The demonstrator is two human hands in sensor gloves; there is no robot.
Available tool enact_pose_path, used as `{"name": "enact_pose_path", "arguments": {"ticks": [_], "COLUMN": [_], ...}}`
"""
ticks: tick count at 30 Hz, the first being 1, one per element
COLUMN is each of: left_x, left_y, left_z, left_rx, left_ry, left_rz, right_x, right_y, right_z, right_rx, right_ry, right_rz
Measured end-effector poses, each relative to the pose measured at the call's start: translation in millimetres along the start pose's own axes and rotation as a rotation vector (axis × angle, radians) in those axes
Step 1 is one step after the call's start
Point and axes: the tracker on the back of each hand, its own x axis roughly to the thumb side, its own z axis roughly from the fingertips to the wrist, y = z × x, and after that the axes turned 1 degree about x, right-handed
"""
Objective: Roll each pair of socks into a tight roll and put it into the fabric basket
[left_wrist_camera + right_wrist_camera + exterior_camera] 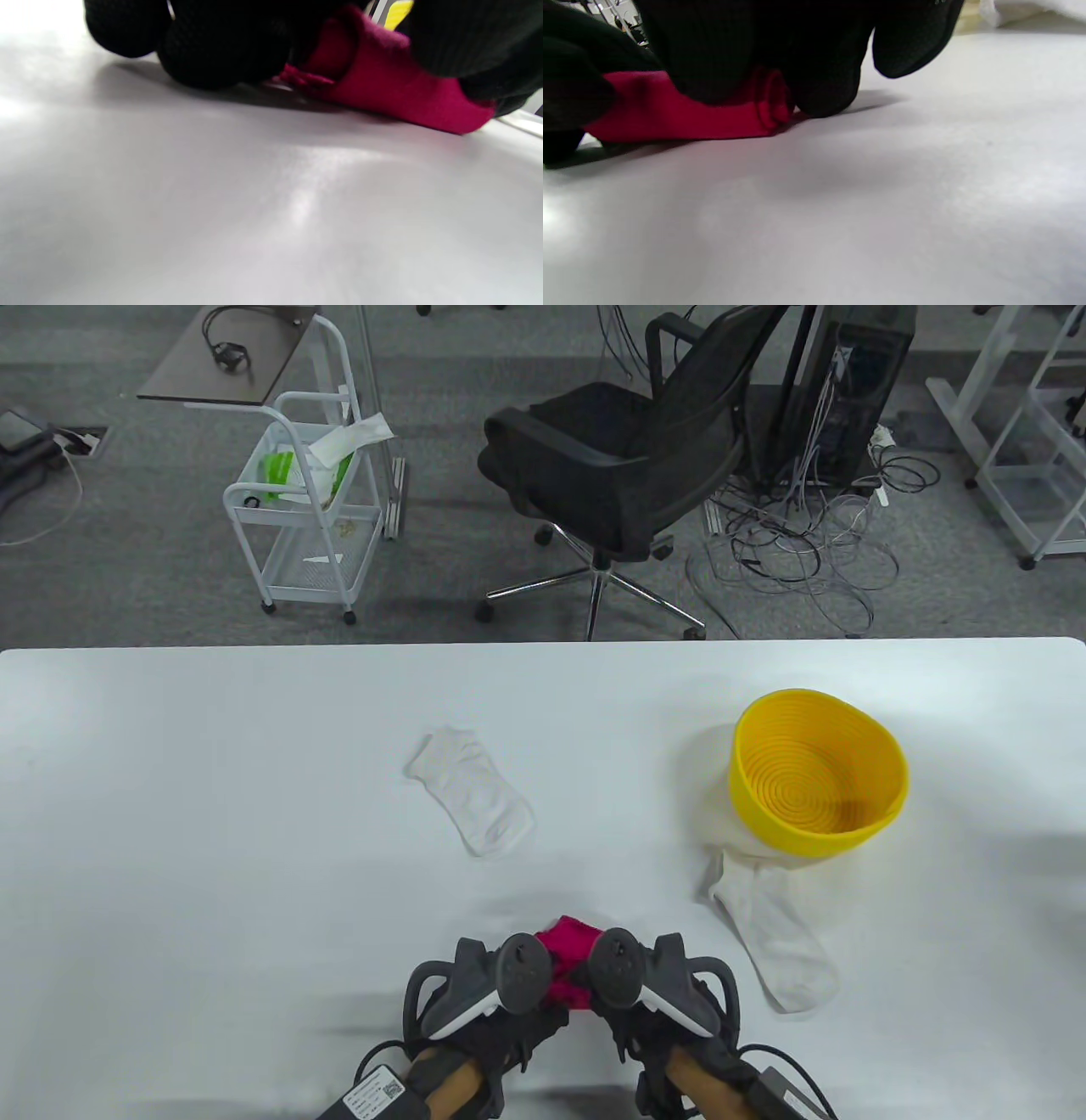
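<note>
Both gloved hands are lying low on the white bench (212, 814) at its near edge, side by side, knuckles up, each with a black tracker strapped on its back. The left hand (496, 997) and the right hand (649, 993) are meeting over one magenta knitted sock roll (567, 963), which is resting on the bench directly beneath and between them. In the left wrist view, the black-gloved fingers (220, 51) are curling down over the sock roll (382, 89), fingertips touching the bench surface just beside its loose edge. In the right wrist view, the fingers (746, 51) are pressing down round the top of the roll (683, 114), whose spiral end is showing just beside a fingertip. Both sets of fingers are thus gripping the roll, neither spread nor flat.

Count of things: one magenta roll; two loose white ankle socks; one round yellow woven fabric basket (819, 785). The first white sock (475, 802) is lying flat well beyond the fingers, slightly left. The second white sock (780, 942) is lying to the right of the right hand's fingers, its upper end touching the basket's base. The basket is standing upright beyond and right of the fingers.
</note>
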Motion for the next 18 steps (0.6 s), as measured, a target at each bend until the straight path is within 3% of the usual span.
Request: {"name": "enact_pose_path", "arguments": {"ticks": [10,14,18], "left_x": [3.2,5.0,4.2], "left_y": [0.3,0.6,0.1], "left_z": [0.0,0.2,-0.4], "left_rx": [0.05,0.046,0.039], "left_ry": [0.0,-0.009,-0.009], "left_rz": [-0.037,-0.029,-0.019], "right_x": [0.3,7.4,14.7], "right_y": [-0.7,-12.8,-18.7], "right_z": [-0.6,10.7,19.2], "right_rx": [-0.033,-0.14,-0.142], "right_ry": [0.022,-0.057,-0.118], "right_rz": [-0.004,0.084,0.055]}}
